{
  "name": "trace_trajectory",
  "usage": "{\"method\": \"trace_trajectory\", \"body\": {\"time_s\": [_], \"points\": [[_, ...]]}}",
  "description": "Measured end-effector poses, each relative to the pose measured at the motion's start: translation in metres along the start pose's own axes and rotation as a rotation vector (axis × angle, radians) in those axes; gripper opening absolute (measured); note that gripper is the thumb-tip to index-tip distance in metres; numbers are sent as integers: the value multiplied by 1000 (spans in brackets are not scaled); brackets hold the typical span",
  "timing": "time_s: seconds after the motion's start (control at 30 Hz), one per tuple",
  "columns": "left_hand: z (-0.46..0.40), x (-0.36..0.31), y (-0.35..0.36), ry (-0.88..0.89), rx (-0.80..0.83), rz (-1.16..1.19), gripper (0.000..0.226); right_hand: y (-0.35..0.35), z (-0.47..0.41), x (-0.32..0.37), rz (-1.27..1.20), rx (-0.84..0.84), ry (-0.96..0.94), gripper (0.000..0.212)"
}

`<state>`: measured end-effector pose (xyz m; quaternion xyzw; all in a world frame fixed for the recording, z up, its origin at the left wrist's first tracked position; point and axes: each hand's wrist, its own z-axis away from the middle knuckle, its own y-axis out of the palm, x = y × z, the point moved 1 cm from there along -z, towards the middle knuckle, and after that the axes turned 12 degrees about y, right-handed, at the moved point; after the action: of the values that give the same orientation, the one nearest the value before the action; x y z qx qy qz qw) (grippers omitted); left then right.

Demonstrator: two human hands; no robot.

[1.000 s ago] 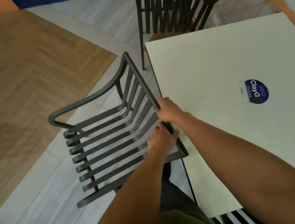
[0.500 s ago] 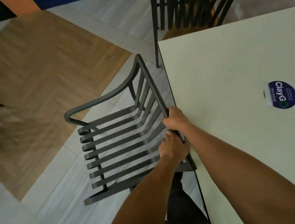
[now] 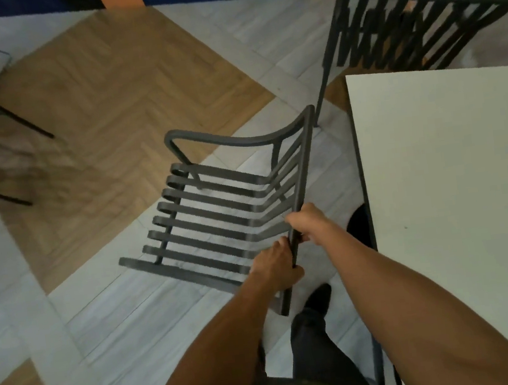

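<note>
Our left hand (image 3: 276,266) and right hand (image 3: 306,222) grip the chair (image 3: 303,167). It could bump the worktop (image 3: 433,154) if we swing right.

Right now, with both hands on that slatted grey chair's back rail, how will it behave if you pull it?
The chair looks like rigid metal slats, so it should move as one stiff piece. Open slats suggest moderate weight. Gripped high by the left hand and right hand, it seems apt to tip backwards.
</note>
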<state>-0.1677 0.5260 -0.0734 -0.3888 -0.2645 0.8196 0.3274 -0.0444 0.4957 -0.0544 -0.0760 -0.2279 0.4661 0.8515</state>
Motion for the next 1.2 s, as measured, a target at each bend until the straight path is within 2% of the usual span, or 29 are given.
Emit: {"method": "trace_trajectory", "body": {"time_s": [0.27,0.37,0.53,0.7,0.83,0.93,1.07,1.13,1.2], "points": [[106,125,-34,-27,-152,-198,27,137,55,16,-300,156,74,52],[150,175,-44,-105,-222,-230,27,194,78,24,-343,209,90,48],[195,227,-45,-182,-324,-219,25,248,97,29,-462,298,164,36],[228,279,-34,-313,-362,-195,31,297,120,28,-465,403,255,33],[242,307,-22,-423,-357,-175,35,310,121,23,-384,473,368,23],[247,321,-17,-464,-368,-176,37,306,119,24,-186,524,403,28],[244,324,-19,-468,-405,-143,33,283,112,37,527,555,277,50],[238,319,-20,-454,-412,-132,46,266,106,56,778,486,157,48],[229,311,-19,-454,-403,-132,60,248,93,77,921,362,-11,41]]}}
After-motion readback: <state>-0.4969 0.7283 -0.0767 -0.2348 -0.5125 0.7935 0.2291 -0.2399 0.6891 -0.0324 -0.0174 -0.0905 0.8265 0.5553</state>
